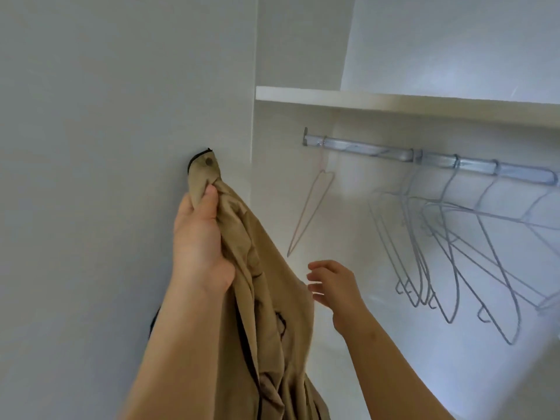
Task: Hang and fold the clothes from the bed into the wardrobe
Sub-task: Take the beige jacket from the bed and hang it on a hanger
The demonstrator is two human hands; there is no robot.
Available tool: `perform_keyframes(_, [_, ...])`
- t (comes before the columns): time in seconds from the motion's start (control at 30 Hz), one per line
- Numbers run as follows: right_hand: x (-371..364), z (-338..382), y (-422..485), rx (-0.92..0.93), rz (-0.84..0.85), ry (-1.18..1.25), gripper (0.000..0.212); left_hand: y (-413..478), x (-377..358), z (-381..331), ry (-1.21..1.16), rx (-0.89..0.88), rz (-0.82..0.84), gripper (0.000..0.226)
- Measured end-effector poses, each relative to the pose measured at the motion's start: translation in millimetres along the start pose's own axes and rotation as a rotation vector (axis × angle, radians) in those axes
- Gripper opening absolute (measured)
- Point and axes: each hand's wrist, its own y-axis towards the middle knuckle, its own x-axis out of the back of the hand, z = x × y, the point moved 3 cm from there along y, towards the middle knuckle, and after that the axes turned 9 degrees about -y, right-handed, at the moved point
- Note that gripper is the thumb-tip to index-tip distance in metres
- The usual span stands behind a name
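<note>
Overhead, the left grip (200, 237) clenches a tan garment (272, 298) near its buttoned top. The right grip (336, 289) is released, just beside it

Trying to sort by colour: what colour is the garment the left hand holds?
The garment is khaki tan with black edging, clearest in the head view.

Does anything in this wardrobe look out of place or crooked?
Nothing broken or spilled. One pink hanger hangs alone at the left end of the rail, apart from the grey hangers bunched to the right. The tan garment is bunched in the left hand.
</note>
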Motion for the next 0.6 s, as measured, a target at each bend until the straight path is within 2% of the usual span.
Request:
perform_keyframes(0.13, [-14.0,3.1,45.8,0.021,-0.015,-0.040,0.018,15.2,-1.5,10.4,0.070,-0.068,-0.043,0.016])
perform_keyframes(0.27, [-35.9,4.0,81.1,0.038,0.013,-0.132,0.025,23.2,6.5,17.4,0.115,-0.089,-0.042,0.020])
perform_keyframes(0.3, [-42.7,6.3,90.4,0.026,0.034,-0.150,0.032,25.7,7.9,18.2,0.121,-0.092,-0.036,0.021])
perform_keyframes(0.37, [-51.2,12.1,105.1,-0.046,0.070,-0.078,0.048,28.4,9.7,18.2,0.124,-0.087,-0.013,0.024])
perform_keyframes(0.47, [-64.0,22.5,123.6,-0.150,0.114,0.104,0.055,35.7,13.4,14.9,0.125,-0.099,0.002,0.029])
perform_keyframes(0.6, [-73.4,36.4,134.5,-0.083,0.089,0.074,0.058,42.5,10.9,17.7,0.132,-0.102,-0.012,0.021])
